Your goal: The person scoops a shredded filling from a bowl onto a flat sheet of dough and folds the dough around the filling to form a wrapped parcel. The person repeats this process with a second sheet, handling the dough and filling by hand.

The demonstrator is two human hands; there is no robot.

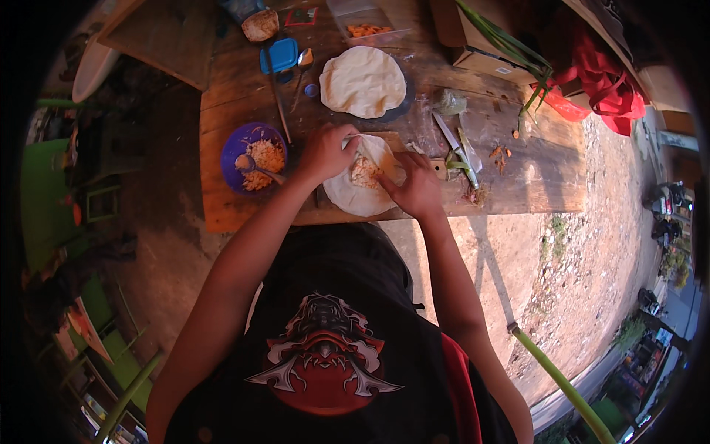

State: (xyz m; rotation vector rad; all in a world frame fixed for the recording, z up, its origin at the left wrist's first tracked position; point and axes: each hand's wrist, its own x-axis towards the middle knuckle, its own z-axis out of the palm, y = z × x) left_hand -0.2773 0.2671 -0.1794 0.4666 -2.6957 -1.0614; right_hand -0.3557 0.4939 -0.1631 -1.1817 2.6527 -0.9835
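On a small wooden board [439, 169] at the table's near edge lies a thin round dough wrapper [353, 202] with a shredded pale orange filling [364, 173] in its middle. My left hand [325, 155] pinches the wrapper's far edge, which is lifted and partly folded toward the filling. My right hand [417, 186] grips the wrapper's right side, its thumb against the filling. Left of my hands stands a purple bowl [228, 164] of the same filling, with a spoon [268, 172] in it. A stack of round wrappers [362, 81] lies beyond my hands.
A knife [447, 136] and green onion pieces [467, 157] lie right of the board. Farther back are a blue container [279, 56], a clear tray with orange pieces [367, 30], and a cardboard box [484, 63]. A red bag [606, 81] hangs at the far right.
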